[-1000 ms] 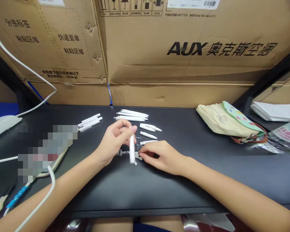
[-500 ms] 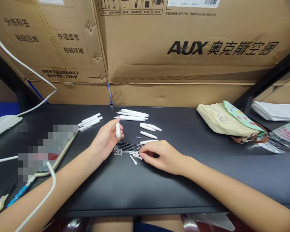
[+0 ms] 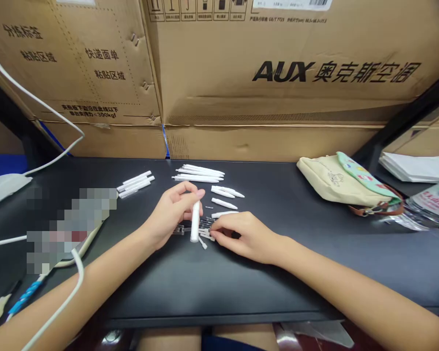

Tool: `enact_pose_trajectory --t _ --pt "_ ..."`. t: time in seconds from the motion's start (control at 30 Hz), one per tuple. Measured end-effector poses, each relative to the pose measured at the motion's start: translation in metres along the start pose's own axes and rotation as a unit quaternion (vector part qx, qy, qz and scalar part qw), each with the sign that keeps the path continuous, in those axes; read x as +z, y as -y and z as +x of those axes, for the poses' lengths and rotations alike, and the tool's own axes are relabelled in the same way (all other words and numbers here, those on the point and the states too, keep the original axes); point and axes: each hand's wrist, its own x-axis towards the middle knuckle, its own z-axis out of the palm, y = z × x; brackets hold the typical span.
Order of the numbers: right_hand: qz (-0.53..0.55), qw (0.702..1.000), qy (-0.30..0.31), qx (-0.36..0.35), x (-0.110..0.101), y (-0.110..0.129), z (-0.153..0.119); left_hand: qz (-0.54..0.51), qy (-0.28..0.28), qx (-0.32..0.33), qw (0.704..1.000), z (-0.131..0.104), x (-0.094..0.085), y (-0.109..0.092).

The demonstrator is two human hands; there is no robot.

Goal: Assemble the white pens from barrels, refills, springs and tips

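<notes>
My left hand (image 3: 173, 209) grips a white pen barrel (image 3: 195, 223) near its upper end, the lower end tipped toward me. The fingers of my right hand (image 3: 247, 236) are pinched at a small pile of short white pen pieces (image 3: 203, 243), apparently on one of them; the fingertips partly hide it. Clear plastic pen parts (image 3: 179, 229) and thin refills lie behind and partly under my left hand. Tapered white barrel pieces (image 3: 224, 204) and a tiny spring (image 3: 209, 207) lie just beyond my right hand.
Several white pens (image 3: 199, 173) lie farther back on the black table (image 3: 219, 287). White tubes (image 3: 136, 185) are at left, near a pouch (image 3: 84, 229) and white cables (image 3: 76, 273). A cream bag (image 3: 336, 183) sits at right. Cardboard boxes (image 3: 259, 102) stand behind.
My left hand has turned and moved right and slightly down, bringing the pen barrel above the small pieces. My right hand has stayed nearly still.
</notes>
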Motion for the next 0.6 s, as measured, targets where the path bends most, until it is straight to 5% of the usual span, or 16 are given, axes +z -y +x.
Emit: enact_pose_trajectory --t 0.4,0.6 --pt "-0.005 1.000 0.004 0.001 0.000 0.000 0.000 -0.130 -0.097 -0.063 0.985 0.011 -0.010 0.003" --pt "0.001 1.000 0.004 0.003 0.000 0.000 0.000 -0.008 -0.002 0.005 1.000 0.000 0.000 0.001"
